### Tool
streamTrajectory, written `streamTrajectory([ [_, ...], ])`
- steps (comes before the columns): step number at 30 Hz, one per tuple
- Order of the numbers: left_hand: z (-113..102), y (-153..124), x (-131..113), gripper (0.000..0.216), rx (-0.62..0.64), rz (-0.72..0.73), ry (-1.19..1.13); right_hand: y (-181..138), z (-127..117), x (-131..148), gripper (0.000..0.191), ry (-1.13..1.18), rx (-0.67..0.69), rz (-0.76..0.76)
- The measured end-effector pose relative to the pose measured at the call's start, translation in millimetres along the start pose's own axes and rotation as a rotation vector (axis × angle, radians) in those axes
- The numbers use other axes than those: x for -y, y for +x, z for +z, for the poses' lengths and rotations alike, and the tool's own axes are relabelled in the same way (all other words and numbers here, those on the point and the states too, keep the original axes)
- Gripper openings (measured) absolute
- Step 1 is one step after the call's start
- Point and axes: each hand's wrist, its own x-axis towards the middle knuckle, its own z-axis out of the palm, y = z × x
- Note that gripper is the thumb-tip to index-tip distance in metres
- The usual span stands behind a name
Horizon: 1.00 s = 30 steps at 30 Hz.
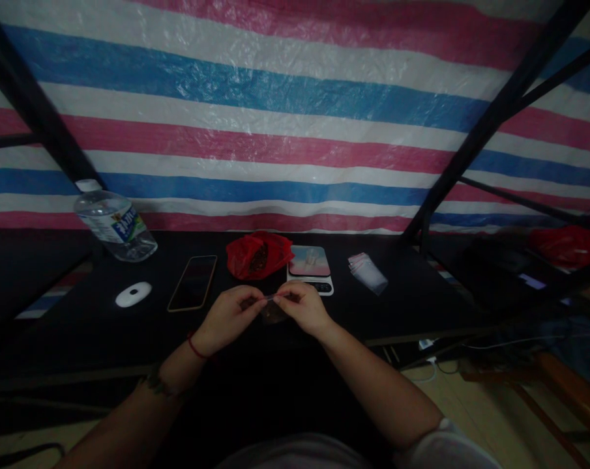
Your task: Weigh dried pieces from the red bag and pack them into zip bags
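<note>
Both my hands meet over the near middle of a black table (407,306). My left hand (230,316) and my right hand (304,307) each pinch the top edge of a small clear plastic bag (274,311) that hangs between them; its contents are too dark to make out. Just behind my hands lies an open red plastic bag (258,255) holding something dark, and beside it a small digital scale (310,268). A red cord circles my left wrist.
A smartphone (193,282) and a white oval object (133,294) lie at left, with a water bottle (113,225) behind them. Clear small bags (368,270) lie at right. A striped tarp (285,117) hangs behind; black frame bars (475,143) slant at right.
</note>
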Motion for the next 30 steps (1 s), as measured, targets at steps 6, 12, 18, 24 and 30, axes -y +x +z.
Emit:
streamTrajectory([
  [6, 5.9, -2.6, -4.9, 0.017, -0.012, 0.008, 0.032, -1.6, 3.2, -1.6, 0.011, -0.044, 0.032, -0.052],
  [12, 6.2, -3.2, -4.3, 0.018, 0.021, 0.014, 0.066, -1.9, 3.4, 3.5, 0.009, -0.086, 0.05, -0.081],
  [18, 3.0, -4.2, -6.0, 0.021, 0.038, 0.05, 0.129, -0.1, -1.2, 7.9, 0.01, -0.104, 0.027, -0.103],
  [24, -2.4, -3.9, -5.0, 0.022, 0.029, 0.034, 0.193, 2.9, -13.8, 7.3, 0.013, -0.043, -0.023, -0.024],
  [30, -9.3, -1.4, -6.9, 0.023, -0.007, 0.012, 0.143, 5.3, -24.0, 1.6, 0.021, 0.15, -0.055, 0.054],
])
